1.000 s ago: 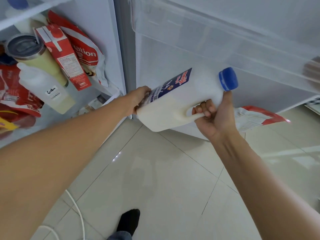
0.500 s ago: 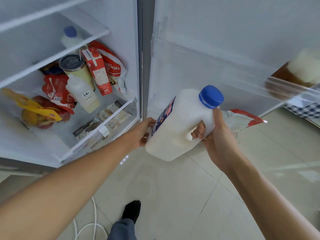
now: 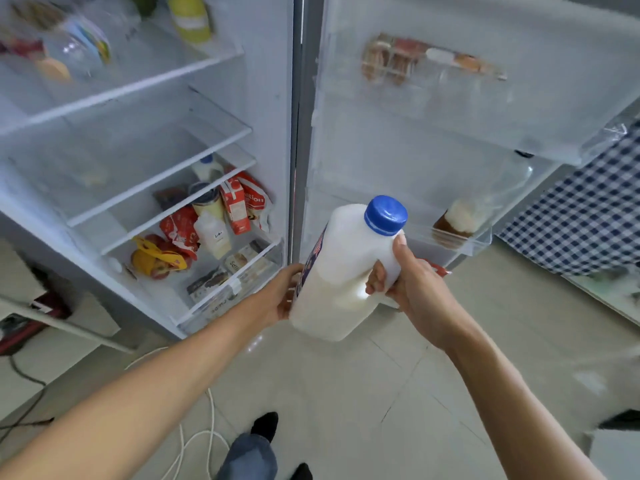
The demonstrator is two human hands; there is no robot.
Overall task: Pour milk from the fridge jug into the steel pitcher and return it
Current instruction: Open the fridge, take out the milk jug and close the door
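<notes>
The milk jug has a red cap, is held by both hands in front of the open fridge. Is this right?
Not quite. The head view shows the cap is blue, not red. The rest holds: the right hand grips the milk jug by its handle, the left hand supports its side, before the open fridge.

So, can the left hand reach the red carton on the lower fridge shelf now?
Probably yes: the left hand only rests on the milk jug, the fridge stands open, and the red carton faces outward, though a small white bottle stands before it.

Setting: home kitchen. Evidence: open white fridge (image 3: pixel 270 109) with glass shelves (image 3: pixel 166 188) stocked with cartons, bottles and fruit; door racks (image 3: pixel 460 237); pale tiled floor (image 3: pixel 346 393); blue-checked cloth (image 3: pixel 585 216) at right.
</notes>
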